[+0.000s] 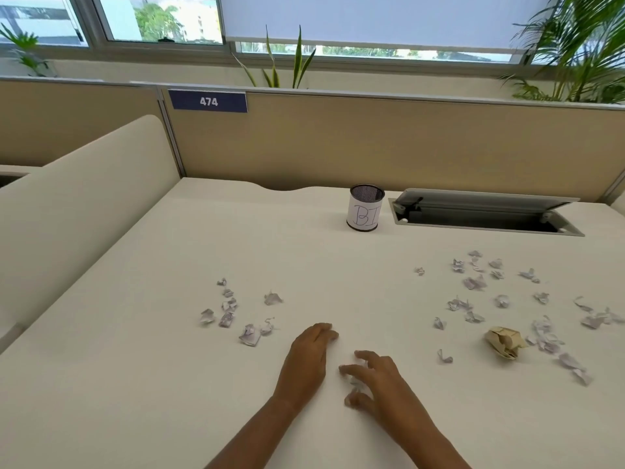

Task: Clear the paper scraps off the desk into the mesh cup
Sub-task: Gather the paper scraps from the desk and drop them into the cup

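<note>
A black mesh cup [366, 208] with a white paper label stands upright at the back of the white desk [135, 367]. Several small crumpled white paper scraps [233, 313] lie in a loose cluster left of centre. Many more paper scraps [500, 292] are spread over the right side. My left hand [309, 360] rests flat on the desk, fingers together, holding nothing. My right hand [375, 384] is curled over a few scraps [355, 380], with fingers and thumb closing around them on the desk surface.
A crumpled tan paper ball [505, 341] lies among the right-hand scraps. An open cable hatch [487, 214] sits to the right of the cup. Beige partition walls [372, 147] bound the desk at the back and left.
</note>
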